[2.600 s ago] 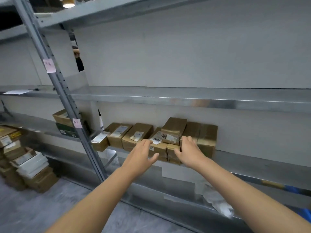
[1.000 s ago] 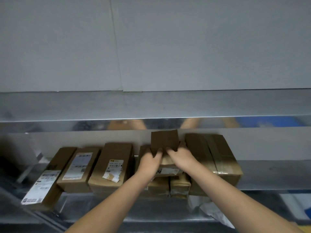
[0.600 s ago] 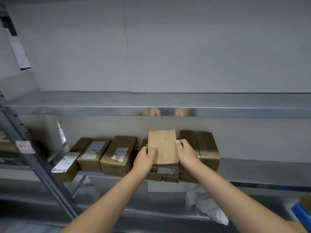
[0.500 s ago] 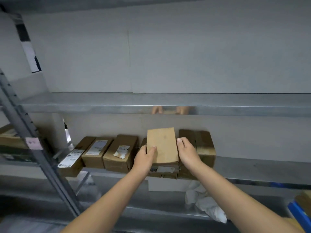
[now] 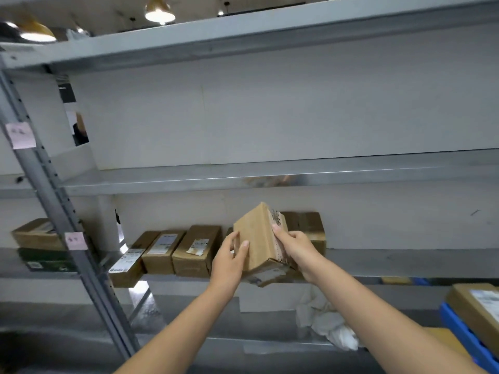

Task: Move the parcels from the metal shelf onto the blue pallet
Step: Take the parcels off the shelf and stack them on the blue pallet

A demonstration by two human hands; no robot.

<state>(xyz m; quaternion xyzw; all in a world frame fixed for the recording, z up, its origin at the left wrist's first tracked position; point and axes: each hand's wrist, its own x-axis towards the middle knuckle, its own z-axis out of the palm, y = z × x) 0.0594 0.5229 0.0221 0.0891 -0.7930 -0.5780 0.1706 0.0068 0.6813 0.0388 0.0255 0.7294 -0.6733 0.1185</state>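
Gripping a tilted brown parcel (image 5: pixel 258 238) at centre frame, the left hand (image 5: pixel 229 263) and right hand (image 5: pixel 296 249) have fingers (image 5: pixel 244 245) clamped on its opposite sides; it seems lifted just clear of the metal shelf (image 5: pixel 405 263). Blue pallet (image 5: pixel 459 330) edge shows lower right.

Grey metal shelf (image 5: pixel 405 261), middle tier: three labelled cardboard parcels (image 5: pixel 162 251) side by side, the leftmost overhanging the front edge. One brown parcel (image 5: pixel 310 225) lies farther right. Bottom tier: crumpled white paper (image 5: pixel 332 327).
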